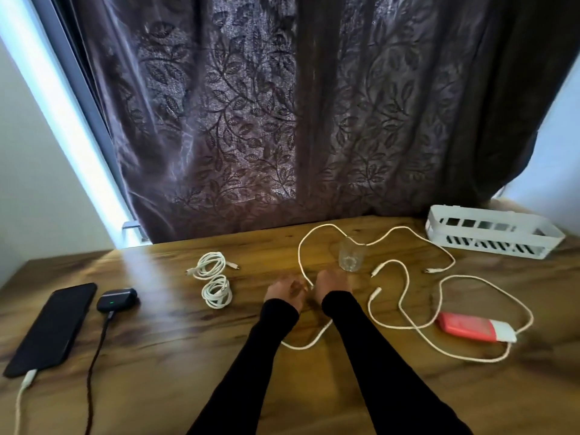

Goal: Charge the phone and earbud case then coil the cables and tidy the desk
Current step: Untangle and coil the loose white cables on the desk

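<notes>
Black sleeves [370, 356] reach out from the near edge of the desk [157, 356] to two hands set close together at its middle. Charging looks done: the phone [51, 328] lies at the near left with a white lead in its bottom end, and just beside it the earbud case [116, 299] shows a small green light with a dark lead running back toward the person. Two white cables already sit wound up, one coil [209, 265] behind the other coil [217, 291], left of the hands. So the step in hand is coiling. A loose cable [301, 246] loops from behind the glass [349, 255] down between the hands and on under the right forearm. The left hand [284, 291] has its fingers curled, and the right hand [333, 286] is turned knuckles-up beside it; the cable's run meets them right there, but blur keeps me from saying which hand actually pinches it, if either does. Off to the right a second cable [408, 324] sprawls around a red power bank [470, 328], and a white basket [492, 235] waits at the far right corner. Next, I'd guess, one hand must hold an end while the other draws slack into even loops, minding the glass that the far bend rests against, since a hard tug could tip it.
</notes>
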